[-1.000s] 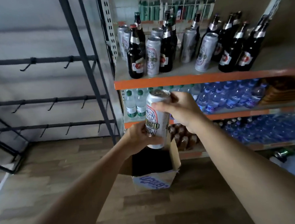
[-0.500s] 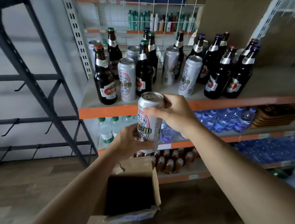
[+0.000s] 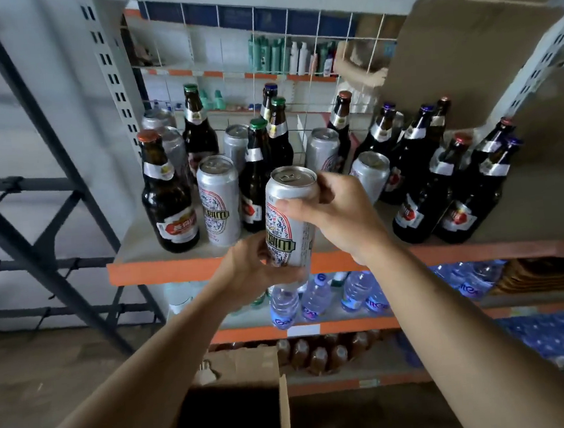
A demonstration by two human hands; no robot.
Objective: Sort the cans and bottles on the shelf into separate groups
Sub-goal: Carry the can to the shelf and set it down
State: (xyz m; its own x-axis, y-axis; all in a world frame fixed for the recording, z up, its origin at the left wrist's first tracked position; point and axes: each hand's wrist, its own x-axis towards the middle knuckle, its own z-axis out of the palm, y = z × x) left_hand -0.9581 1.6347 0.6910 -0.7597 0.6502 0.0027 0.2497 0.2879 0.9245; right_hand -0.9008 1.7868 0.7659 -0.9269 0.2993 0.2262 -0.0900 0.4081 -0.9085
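Note:
A tall silver can (image 3: pixel 289 213) with a red and blue label is held upright in front of the shelf's orange edge (image 3: pixel 163 271). My left hand (image 3: pixel 254 270) cups its bottom and my right hand (image 3: pixel 337 209) grips its upper side near the rim. Behind it on the shelf stand several dark brown bottles, one at the front left (image 3: pixel 168 202), a cluster at the right (image 3: pixel 446 180), mixed with several silver cans such as the front can (image 3: pixel 219 198).
An open cardboard box (image 3: pixel 242 416) sits on the floor below my arms. Lower shelves hold water bottles (image 3: pixel 317 298) and brown bottles (image 3: pixel 318 352). A dark metal rack (image 3: pixel 35 186) stands at the left. A cardboard sheet (image 3: pixel 464 64) leans at the shelf's upper right.
Both hands have lifted the can from above the box up to the level of the top shelf's edge, and my view has moved closer to the shelf.

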